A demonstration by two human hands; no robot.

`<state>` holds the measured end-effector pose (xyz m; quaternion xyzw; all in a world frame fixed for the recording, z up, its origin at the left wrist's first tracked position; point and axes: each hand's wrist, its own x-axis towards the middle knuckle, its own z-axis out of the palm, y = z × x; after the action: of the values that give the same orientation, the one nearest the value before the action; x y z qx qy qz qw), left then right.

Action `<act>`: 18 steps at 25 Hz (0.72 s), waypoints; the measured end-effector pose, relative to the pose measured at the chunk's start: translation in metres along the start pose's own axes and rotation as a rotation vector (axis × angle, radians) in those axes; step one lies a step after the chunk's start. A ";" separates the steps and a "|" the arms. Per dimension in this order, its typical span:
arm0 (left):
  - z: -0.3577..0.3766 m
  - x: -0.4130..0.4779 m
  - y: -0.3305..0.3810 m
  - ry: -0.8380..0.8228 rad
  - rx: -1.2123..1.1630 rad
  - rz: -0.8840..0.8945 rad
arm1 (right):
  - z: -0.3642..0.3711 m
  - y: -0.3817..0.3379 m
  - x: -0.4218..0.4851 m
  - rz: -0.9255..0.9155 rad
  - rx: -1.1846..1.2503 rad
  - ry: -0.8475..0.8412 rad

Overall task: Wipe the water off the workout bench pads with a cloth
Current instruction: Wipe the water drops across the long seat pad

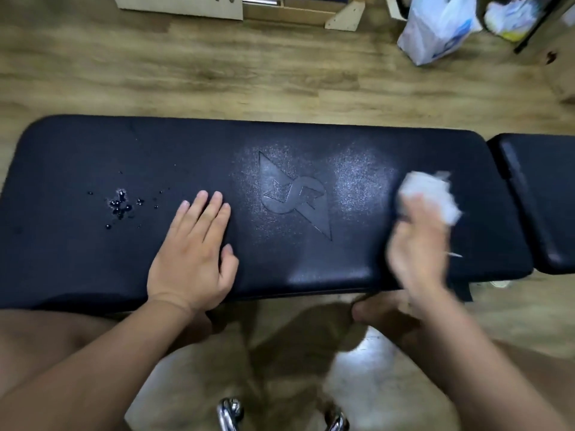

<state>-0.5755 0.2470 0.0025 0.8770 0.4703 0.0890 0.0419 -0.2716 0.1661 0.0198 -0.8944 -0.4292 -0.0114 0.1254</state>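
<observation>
A long dark bench pad [311, 141] runs across the head view, with an embossed logo [295, 194] near its middle. Water drops [119, 205] bead on its left part. My left hand [194, 253] lies flat on the pad, fingers straight, just right of the drops. My right hand [415, 244], blurred by motion, holds a crumpled white cloth [435, 194] against the right part of the pad. A second, shorter pad [547, 197] adjoins at the right edge of view.
Wood-look floor [186, 73] surrounds the bench. A white plastic bag [435, 29] and pale wooden furniture [186, 7] stand at the far side. Chrome frame parts [230, 413] show below, between my knees.
</observation>
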 end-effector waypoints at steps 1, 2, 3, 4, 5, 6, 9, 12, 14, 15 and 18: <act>0.000 0.000 -0.001 -0.006 0.005 0.007 | 0.017 -0.050 -0.022 -0.170 0.013 0.014; 0.000 0.000 -0.001 -0.013 0.006 0.012 | 0.027 -0.102 -0.046 -0.353 0.040 -0.019; 0.000 -0.001 -0.001 -0.020 0.003 0.008 | 0.031 -0.147 -0.065 -0.508 0.092 -0.131; 0.000 -0.001 -0.001 -0.022 -0.004 -0.002 | 0.025 -0.176 -0.074 -0.632 0.137 -0.288; -0.001 -0.001 -0.001 -0.018 -0.014 -0.013 | 0.022 -0.177 -0.070 -0.739 0.159 -0.342; -0.001 -0.001 0.000 -0.010 -0.023 -0.021 | 0.019 -0.154 -0.057 -0.774 0.163 -0.283; -0.001 -0.001 0.001 0.018 -0.035 -0.029 | -0.006 -0.021 0.006 -0.403 0.090 -0.235; 0.001 -0.003 0.001 0.027 -0.047 -0.023 | -0.038 0.111 0.087 0.070 -0.213 -0.220; 0.003 -0.002 0.000 0.033 -0.032 -0.011 | -0.042 0.126 0.122 0.185 -0.159 -0.122; 0.004 -0.002 0.000 0.031 -0.030 -0.002 | -0.038 0.091 0.124 0.172 -0.180 -0.039; 0.002 -0.002 0.000 0.035 -0.032 0.000 | 0.003 -0.068 0.092 -0.084 0.038 -0.102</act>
<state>-0.5767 0.2454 0.0001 0.8745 0.4696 0.1120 0.0478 -0.2660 0.2781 0.0433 -0.8725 -0.4723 0.0373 0.1197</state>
